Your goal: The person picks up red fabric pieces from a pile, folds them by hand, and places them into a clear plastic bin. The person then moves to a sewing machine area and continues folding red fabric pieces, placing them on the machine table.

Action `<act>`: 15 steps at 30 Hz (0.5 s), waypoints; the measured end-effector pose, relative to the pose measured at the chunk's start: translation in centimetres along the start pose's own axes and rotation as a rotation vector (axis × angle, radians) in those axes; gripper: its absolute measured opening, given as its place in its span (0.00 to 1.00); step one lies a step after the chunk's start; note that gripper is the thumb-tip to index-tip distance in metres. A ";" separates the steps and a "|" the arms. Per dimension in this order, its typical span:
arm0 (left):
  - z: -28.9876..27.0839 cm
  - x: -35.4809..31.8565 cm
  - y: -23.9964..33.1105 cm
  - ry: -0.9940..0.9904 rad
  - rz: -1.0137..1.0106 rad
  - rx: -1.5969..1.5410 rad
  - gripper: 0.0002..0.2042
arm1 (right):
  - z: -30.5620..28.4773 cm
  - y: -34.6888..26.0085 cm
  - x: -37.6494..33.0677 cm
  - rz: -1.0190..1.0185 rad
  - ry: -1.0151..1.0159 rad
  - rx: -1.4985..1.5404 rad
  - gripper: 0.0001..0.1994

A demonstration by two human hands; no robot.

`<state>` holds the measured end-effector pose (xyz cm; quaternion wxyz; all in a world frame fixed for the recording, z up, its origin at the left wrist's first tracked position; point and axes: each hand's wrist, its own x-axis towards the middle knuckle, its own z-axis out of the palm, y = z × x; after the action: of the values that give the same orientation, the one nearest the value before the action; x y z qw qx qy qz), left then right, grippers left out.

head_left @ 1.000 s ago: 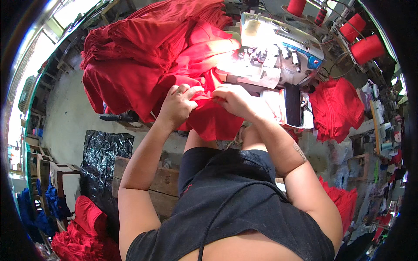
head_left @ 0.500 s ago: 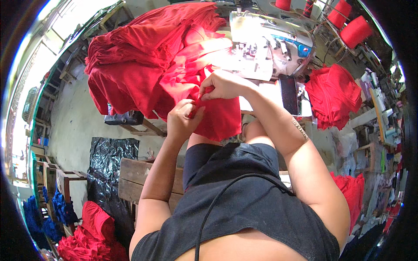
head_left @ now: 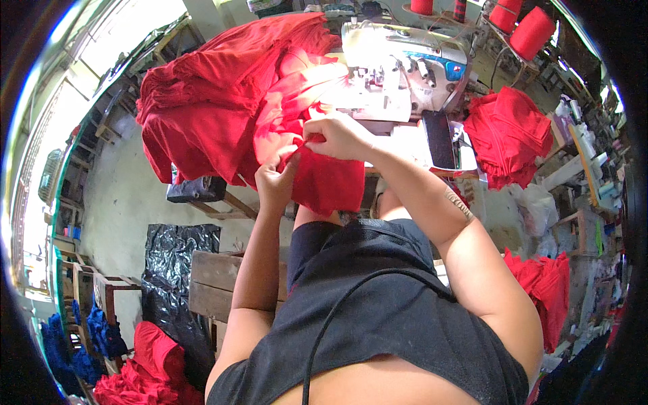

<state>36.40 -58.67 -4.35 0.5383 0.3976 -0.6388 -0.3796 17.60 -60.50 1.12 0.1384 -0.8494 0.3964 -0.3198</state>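
Both of my hands pinch a piece of red fabric (head_left: 327, 185) whose lower end hangs over my lap. My left hand (head_left: 275, 181) is closed on its edge, thumb pressed against the fingers. Just above and to the right, my right hand (head_left: 337, 137) grips the same cloth with curled fingers. The fabric runs up into a large heap of red cloth (head_left: 202, 101) on the left of the work surface. A white sewing machine (head_left: 405, 64) stands beyond my right hand, its left side washed out by bright light.
A dark flat phone-like object (head_left: 440, 140) lies right of my hand, beside a red cloth pile (head_left: 507, 131). Red thread cones (head_left: 532, 34) stand at the upper right. A wooden bench (head_left: 212, 283), black plastic sheet (head_left: 179, 263) and more red cloth (head_left: 145, 371) are at lower left.
The view has shifted slightly, moving the machine and cones leftward. My fingers have changed position a little along the cloth's edge; both hands keep their hold.
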 end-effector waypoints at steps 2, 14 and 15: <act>-0.4 0.2 -1.4 0.026 -0.197 -0.206 0.13 | 0.8 -1.0 0.5 -0.021 0.125 -0.007 0.07; 9.4 18.7 3.1 -0.268 0.774 0.793 0.03 | 4.4 7.4 2.8 0.489 1.031 0.227 0.06; 11.6 19.0 2.7 -0.369 0.762 0.840 0.03 | 5.0 9.1 2.0 0.529 1.062 0.230 0.07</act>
<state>22.70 -74.34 3.93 0.3132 0.2468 -0.9149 0.0625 16.49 -68.05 -6.20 0.0873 -0.4256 0.5721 -0.6957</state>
